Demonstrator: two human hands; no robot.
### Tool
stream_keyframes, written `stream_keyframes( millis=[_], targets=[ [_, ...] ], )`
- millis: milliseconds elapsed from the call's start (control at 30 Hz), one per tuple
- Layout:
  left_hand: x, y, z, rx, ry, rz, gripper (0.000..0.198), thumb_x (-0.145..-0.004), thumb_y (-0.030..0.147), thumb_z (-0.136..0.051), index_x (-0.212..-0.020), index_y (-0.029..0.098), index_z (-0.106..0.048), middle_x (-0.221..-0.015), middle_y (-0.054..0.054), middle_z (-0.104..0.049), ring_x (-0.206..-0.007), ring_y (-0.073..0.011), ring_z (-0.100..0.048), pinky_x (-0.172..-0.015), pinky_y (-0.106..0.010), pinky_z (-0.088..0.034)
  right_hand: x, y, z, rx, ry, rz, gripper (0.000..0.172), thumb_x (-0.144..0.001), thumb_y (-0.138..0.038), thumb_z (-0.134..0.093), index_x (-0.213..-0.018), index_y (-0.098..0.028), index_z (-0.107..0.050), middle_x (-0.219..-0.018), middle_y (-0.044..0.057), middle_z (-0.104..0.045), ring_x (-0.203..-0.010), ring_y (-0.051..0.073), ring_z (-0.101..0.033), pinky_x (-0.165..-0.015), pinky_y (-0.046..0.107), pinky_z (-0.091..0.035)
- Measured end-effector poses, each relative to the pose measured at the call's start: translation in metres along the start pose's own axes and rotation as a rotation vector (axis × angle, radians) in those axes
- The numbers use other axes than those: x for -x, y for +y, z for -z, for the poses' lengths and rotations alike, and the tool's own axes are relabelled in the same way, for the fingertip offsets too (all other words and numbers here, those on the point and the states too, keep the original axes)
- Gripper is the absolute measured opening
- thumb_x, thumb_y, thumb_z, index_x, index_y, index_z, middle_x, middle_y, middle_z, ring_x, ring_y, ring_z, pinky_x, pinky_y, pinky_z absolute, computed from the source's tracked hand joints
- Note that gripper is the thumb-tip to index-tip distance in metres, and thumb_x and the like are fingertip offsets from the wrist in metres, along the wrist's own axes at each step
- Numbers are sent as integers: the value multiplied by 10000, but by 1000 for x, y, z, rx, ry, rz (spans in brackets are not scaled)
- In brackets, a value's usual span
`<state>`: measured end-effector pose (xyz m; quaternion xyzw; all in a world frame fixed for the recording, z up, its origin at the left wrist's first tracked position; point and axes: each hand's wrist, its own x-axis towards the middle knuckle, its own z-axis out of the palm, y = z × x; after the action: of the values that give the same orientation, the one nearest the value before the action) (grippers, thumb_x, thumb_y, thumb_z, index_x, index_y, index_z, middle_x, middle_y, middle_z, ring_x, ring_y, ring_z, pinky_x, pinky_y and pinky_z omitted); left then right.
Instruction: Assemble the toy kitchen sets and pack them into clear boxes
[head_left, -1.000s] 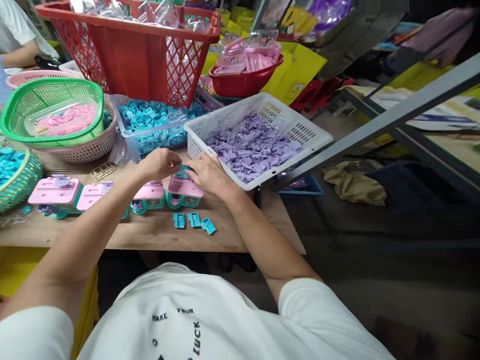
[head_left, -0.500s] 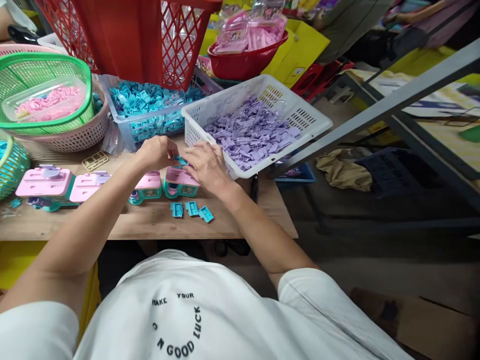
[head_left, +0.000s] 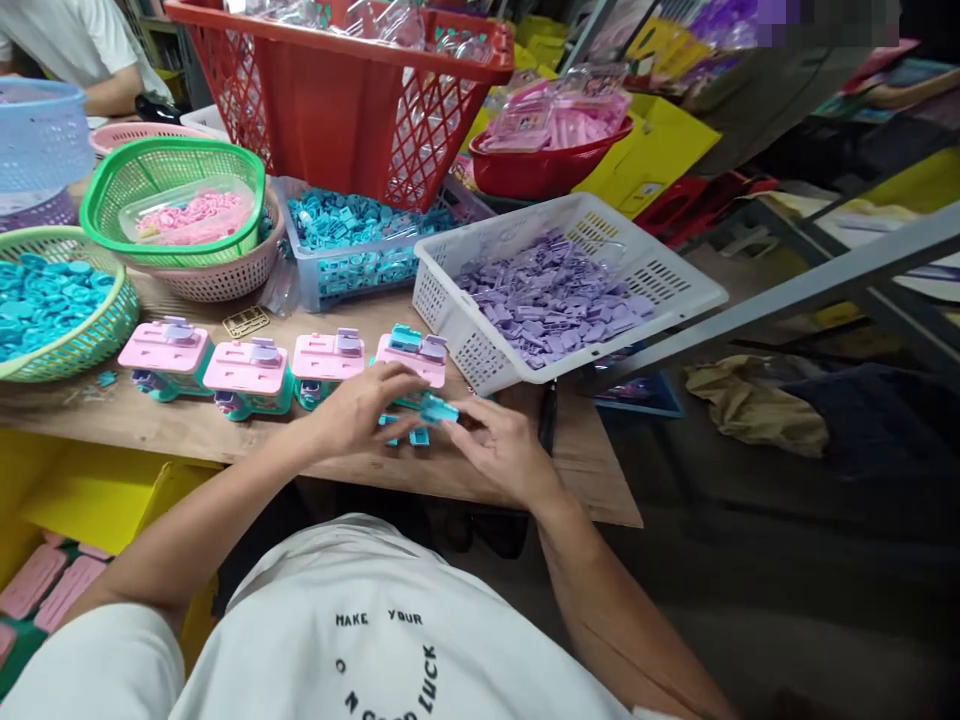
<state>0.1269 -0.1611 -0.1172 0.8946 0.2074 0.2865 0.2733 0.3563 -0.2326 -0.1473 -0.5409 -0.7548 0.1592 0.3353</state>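
Several pink-topped, teal-bodied toy units stand in a row on the wooden table (head_left: 225,430); the rightmost unit (head_left: 412,358) carries a teal piece and a purple piece on its roof. My left hand (head_left: 358,408) and my right hand (head_left: 501,448) meet in front of it, near the table's front edge. Both pinch a small teal plastic piece (head_left: 439,410) between their fingertips. Other small teal pieces (head_left: 416,436) lie on the table under my hands, partly hidden.
A white basket (head_left: 660,275) of purple pieces sits at the right. Behind stand a crate of teal pieces (head_left: 360,235), a red basket (head_left: 330,100), a green basket (head_left: 150,165) with pink parts and a basket of teal discs (head_left: 90,335). Another person's arm (head_left: 112,95) shows far left.
My hands have come back from the rightmost unit's roof to the table's front edge and picked up a small teal piece. A teal piece now sits on that roof. The camera shifted left.
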Motion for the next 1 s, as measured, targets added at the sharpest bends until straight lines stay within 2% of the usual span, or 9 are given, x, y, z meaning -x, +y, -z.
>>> stream_keyframes(
  millis=[67, 133, 233, 300, 433, 533, 633, 733, 1000],
  targets=[
    [-7, -1, 31, 136, 45, 97, 353, -913, 367, -633, -1163, 126, -698, -1116, -149, -709, -932, -213, -674, -810, -323, -542, -41, -33, 3, -29, 28, 118, 230, -966, -342, -555, -1106, -239, -706, -1038, 71, -720, -963, 235, -661, -900, 404, -537],
    [-11, -12, 68, 214, 83, 247, 346, -874, 385, -669, -1075, 112, -737, -952, -105, -740, -753, -165, -646, -678, -275, -508, -87, -58, -4, -18, 7, 197, 217, -948, -325, -582, -1071, -215, -723, -1043, 80, -710, -1022, 249, -615, -954, 421, -492],
    [-12, -42, 115, 110, 60, 454, 308, -787, 398, -731, -863, 101, -769, -612, -1, -625, -533, -90, -488, -528, -221, -371, -147, -75, -28, 37, -167, 155, 235, -937, -324, -582, -1027, -188, -751, -1087, 94, -679, -1058, 248, -556, -940, 393, -451],
    [-12, -62, 131, -21, 9, 537, 277, -740, 377, -754, -752, 101, -763, -497, 39, -515, -475, -63, -387, -493, -216, -297, -174, -77, -44, 113, -273, 73, 266, -941, -345, -559, -983, -179, -762, -1086, 102, -659, -1067, 250, -524, -886, 363, -425],
    [-16, -87, 131, -84, -119, 579, 252, -695, 345, -750, -729, 95, -767, -527, 25, -563, -511, -78, -417, -511, -217, -319, -194, -69, -60, 175, -462, -16, 358, -949, -351, -502, -738, -143, -702, -742, 43, -591, -833, 180, -490, -722, 286, -330],
    [-19, -93, 125, -87, -173, 577, 272, -728, 366, -715, -748, 102, -775, -550, 12, -585, -530, -95, -444, -534, -229, -346, -194, -60, -61, 95, -493, -22, 391, -939, -359, -494, -632, -143, -603, -590, -20, -452, -655, 115, -385, -646, 274, -258],
    [-20, -94, 126, -147, -205, 574, 242, -745, 351, -691, -774, 130, -784, -610, -13, -655, -586, -128, -534, -572, -239, -389, -192, -52, -62, -10, -492, -9, 365, -913, -355, -517, -610, -152, -547, -590, -40, -418, -615, 93, -345, -626, 270, -238],
    [-21, -93, 127, -210, -223, 539, 195, -735, 325, -684, -790, 168, -786, -674, -14, -713, -671, -153, -623, -621, -225, -430, -191, -48, -64, -101, -516, -5, 331, -903, -346, -524, -634, -156, -548, -627, -36, -459, -627, 94, -381, -626, 262, -255],
    [-15, -84, 116, -330, -202, 554, 202, -766, 317, -635, -816, 167, -761, -697, -27, -714, -640, -152, -618, -630, -240, -430, -185, -40, -69, -19, -421, 1, 348, -893, -381, -586, -639, -151, -648, -591, -9, -525, -747, 149, -475, -755, 288, -318]
  ],
)
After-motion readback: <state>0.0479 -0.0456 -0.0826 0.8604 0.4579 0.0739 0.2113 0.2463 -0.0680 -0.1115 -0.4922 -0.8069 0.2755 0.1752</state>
